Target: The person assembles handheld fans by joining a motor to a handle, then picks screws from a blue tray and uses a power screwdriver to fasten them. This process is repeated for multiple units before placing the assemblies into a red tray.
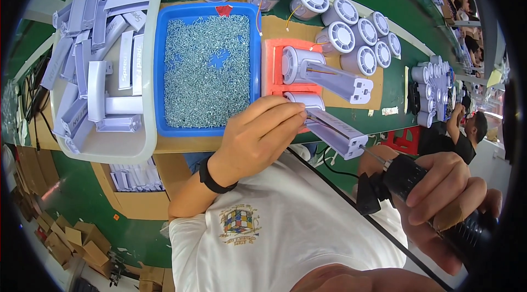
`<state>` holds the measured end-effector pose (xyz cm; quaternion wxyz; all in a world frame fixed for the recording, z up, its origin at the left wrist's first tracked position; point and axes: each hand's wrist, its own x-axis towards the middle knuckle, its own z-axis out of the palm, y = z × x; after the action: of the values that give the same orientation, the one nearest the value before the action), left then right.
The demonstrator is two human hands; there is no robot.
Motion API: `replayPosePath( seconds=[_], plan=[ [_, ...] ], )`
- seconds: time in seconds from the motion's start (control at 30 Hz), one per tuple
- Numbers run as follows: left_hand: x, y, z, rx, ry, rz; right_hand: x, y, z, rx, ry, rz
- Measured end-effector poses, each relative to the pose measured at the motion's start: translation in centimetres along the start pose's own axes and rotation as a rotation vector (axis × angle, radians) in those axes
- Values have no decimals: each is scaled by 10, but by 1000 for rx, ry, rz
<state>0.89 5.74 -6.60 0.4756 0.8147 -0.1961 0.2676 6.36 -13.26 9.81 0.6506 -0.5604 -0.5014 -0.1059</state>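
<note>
My right hand (450, 198) grips a black electric screwdriver (405, 178). Its thin metal bit meets the outer end of a pale lilac plastic handle part (337, 134); a slim rod shows along that part's open channel. At the channel's inner end, my left hand (262, 135) has its fingers pinched together, and what lies between the fingertips is hidden. They cover part of a lilac cylindrical housing (304, 98) lying in an orange-red fixture (273, 69). Above it in the same fixture rests another housing (299, 65) with a handle part (343, 80) extending from it.
A blue tray (160, 72) of small silver screws stands left of the fixture. Farther left, a white bin (148, 146) holds loose handle parts. Several round lilac fan housings (335, 37), some with thin wires, stand at the back. A black cable (351, 207) crosses my shirt.
</note>
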Motion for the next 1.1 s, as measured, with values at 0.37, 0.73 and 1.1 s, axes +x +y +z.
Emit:
replayPosePath(
  seconds=[0.37, 0.73, 1.1],
  plan=[
    [-3, -2, 2, -6, 1, 0, -2, 5, -3, 26, -11, 6],
    [1, 2, 1, 69, -13, 5, 4, -1, -2, 109, 37, -40],
    [-17, 3, -54, 435, -114, -405, 2, -2, -24, 204, 72, -183]
  ],
)
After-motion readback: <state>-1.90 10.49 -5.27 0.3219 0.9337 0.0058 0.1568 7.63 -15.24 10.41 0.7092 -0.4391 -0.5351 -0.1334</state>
